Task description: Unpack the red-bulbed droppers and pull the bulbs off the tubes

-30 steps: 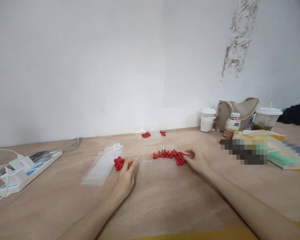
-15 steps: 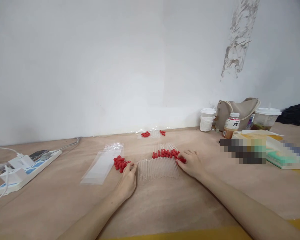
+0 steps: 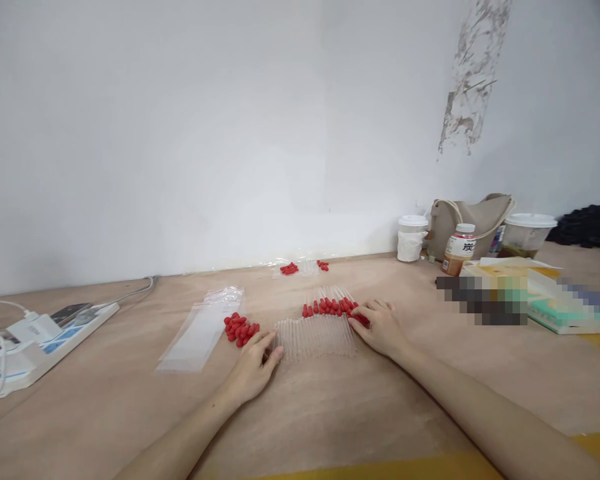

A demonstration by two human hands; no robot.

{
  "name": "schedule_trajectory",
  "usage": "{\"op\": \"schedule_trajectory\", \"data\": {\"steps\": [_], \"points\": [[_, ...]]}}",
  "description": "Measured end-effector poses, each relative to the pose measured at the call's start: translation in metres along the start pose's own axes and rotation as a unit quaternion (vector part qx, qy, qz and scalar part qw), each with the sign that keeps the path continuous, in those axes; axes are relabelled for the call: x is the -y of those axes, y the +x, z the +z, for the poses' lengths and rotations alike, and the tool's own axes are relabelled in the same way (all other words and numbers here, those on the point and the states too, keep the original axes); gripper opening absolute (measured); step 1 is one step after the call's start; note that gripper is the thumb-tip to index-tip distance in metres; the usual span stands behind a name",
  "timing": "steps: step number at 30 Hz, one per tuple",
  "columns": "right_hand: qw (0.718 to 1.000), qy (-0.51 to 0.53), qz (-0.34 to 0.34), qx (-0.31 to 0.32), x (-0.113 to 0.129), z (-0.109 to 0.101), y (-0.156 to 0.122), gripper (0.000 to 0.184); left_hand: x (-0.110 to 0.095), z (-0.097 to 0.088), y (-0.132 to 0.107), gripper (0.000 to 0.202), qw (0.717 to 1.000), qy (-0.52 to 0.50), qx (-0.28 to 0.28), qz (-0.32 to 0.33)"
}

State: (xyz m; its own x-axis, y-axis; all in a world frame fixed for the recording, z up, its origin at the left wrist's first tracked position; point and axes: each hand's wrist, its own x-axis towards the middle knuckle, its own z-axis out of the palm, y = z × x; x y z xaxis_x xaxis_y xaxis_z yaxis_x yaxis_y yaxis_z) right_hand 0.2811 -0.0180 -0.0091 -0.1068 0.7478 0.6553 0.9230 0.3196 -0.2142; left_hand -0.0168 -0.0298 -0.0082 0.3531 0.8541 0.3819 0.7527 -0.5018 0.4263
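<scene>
A row of clear glass tubes [image 3: 316,335] lies side by side on the wooden table [image 3: 330,407]. My left hand [image 3: 257,365] rests at the row's left end, fingers stretched out and touching the tubes. My right hand [image 3: 380,325] lies flat at the row's right end, fingers spread over the tubes and a line of red rubber caps [image 3: 330,307] behind them. A loose pile of red caps [image 3: 239,329] sits just left of my left hand. Neither hand holds anything.
Clear plastic bags [image 3: 203,327] lie left of the pile. A power strip with plugs [image 3: 35,340] is at far left. More red caps [image 3: 290,269] sit near the wall. Cups [image 3: 412,238], a bottle [image 3: 455,249], a bag [image 3: 473,220] and boxes [image 3: 555,300] stand at right.
My left hand slid right from the red cap pile to the tubes' left end and flattened out. My right hand moved down from the caps and settled flat on the tubes' right end.
</scene>
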Motion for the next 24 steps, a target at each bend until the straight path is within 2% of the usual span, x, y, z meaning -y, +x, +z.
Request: {"op": "schedule_trajectory", "data": {"steps": [3,8,11,13,16,18,21,24], "points": [[1.000,0.002,-0.004,0.002,-0.001,0.001,0.000,0.014,0.001,0.001,0.000,0.043,0.999,-0.033,0.011,-0.011],[1.000,0.018,0.006,-0.015,0.001,0.001,-0.001,0.016,0.002,0.001,0.000,0.042,0.999,-0.050,-0.002,-0.010],[0.998,0.039,0.048,-0.029,-0.004,0.004,0.002,0.021,0.002,0.001,0.000,0.042,0.999,-0.049,0.000,-0.013],[0.991,0.060,0.114,-0.027,-0.013,0.005,0.007,0.023,0.002,0.001,0.000,0.043,0.999,-0.045,0.006,-0.014],[0.962,0.083,0.261,0.012,-0.033,0.007,0.022,0.026,0.002,0.001,0.000,0.042,0.999,-0.042,0.011,-0.015],[0.943,0.087,0.318,0.045,-0.047,0.008,0.033,0.026,0.003,0.001,0.000,0.041,0.999,-0.044,0.012,-0.016],[0.927,0.107,0.344,0.105,-0.059,0.014,0.048,0.019,0.004,0.001,0.001,0.041,0.998,-0.051,0.012,-0.017],[0.917,0.127,0.341,0.166,-0.058,0.023,0.057,0.023,0.004,0.001,0.001,0.041,0.998,-0.065,0.011,-0.021]]}}
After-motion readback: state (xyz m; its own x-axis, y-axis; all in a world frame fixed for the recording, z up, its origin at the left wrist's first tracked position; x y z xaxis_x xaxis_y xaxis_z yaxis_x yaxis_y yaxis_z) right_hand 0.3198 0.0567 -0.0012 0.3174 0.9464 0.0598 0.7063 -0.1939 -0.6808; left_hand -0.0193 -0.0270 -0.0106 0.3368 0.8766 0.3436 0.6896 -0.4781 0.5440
